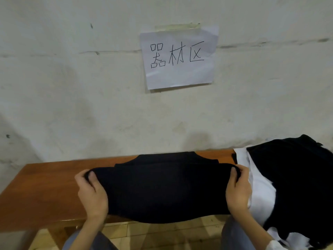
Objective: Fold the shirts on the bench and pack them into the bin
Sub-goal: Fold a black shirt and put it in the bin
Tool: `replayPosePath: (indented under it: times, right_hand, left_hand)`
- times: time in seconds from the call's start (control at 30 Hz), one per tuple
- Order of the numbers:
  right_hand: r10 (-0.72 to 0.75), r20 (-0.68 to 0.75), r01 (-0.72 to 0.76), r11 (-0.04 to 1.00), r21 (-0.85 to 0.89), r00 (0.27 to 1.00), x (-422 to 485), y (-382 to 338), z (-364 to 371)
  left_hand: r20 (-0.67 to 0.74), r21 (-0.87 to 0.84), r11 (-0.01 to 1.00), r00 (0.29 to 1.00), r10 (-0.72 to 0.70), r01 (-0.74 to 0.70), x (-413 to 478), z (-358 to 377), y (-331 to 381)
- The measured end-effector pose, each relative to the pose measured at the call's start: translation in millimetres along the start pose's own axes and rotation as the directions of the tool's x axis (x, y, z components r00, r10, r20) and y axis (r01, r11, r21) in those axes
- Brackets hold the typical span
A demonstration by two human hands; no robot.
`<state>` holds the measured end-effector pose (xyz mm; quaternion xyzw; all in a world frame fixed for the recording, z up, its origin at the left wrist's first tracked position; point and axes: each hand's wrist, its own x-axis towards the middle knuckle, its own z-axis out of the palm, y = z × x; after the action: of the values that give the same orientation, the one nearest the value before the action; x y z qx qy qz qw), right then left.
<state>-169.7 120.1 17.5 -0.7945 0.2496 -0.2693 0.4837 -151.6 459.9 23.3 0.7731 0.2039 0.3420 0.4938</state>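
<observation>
A black shirt (165, 188) lies spread across the middle of the brown wooden bench (45, 188), partly folded, its near edge hanging over the bench's front. My left hand (91, 193) grips the shirt's left end, thumb on top of the cloth. My right hand (237, 190) grips the right end the same way. A pile of shirts sits at the bench's right end: a white shirt (261, 193) underneath and another black shirt (302, 181) on top. No bin is in view.
A pale wall stands right behind the bench, with a paper sign (178, 56) taped to it. Tiled floor (162, 233) shows below the bench's front edge, and my grey-trousered knees are close under it. Bare bench top lies to the left.
</observation>
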Motion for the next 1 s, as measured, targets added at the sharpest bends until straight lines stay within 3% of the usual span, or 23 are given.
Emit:
replayPosePath:
  times: [0.13,0.33,0.47,0.6,0.7,0.77,0.87,1.0]
  right_hand:
    - [-0.034,0.004,0.034,0.996,-0.084,0.999,40,11,20]
    - [0.080,0.340,0.065,0.916,-0.395,0.937,97,69,64]
    - [0.090,0.217,0.018,0.892,-0.452,0.972,108,83,72]
    - [0.064,0.281,0.086,0.866,-0.492,0.958,111,86,75]
    - [0.091,0.279,0.066,0.859,-0.507,0.956,108,76,74]
    - [-0.016,0.277,0.168,0.828,-0.534,0.961,93,72,73]
    - [-0.191,0.366,0.376,0.748,-0.547,0.911,56,78,71]
    - [-0.262,0.501,0.527,0.675,-0.516,0.825,7,86,64]
  left_hand:
    - [-0.021,0.094,0.995,1.000,0.016,-0.014,35,25,-12]
    - [0.185,0.475,0.880,0.978,-0.096,-0.004,67,69,-77]
    - [0.137,0.517,0.855,0.983,-0.126,0.038,75,76,-93]
    - [0.321,0.575,0.816,0.933,-0.160,-0.058,75,76,-101]
    - [0.366,0.557,0.830,0.901,-0.232,-0.012,77,70,-95]
    - [0.354,0.541,0.841,0.898,-0.262,0.033,75,59,-90]
    - [0.386,0.544,0.839,0.883,-0.267,0.016,67,39,-89]
    - [0.461,0.579,0.813,0.798,-0.388,0.061,57,16,-93]
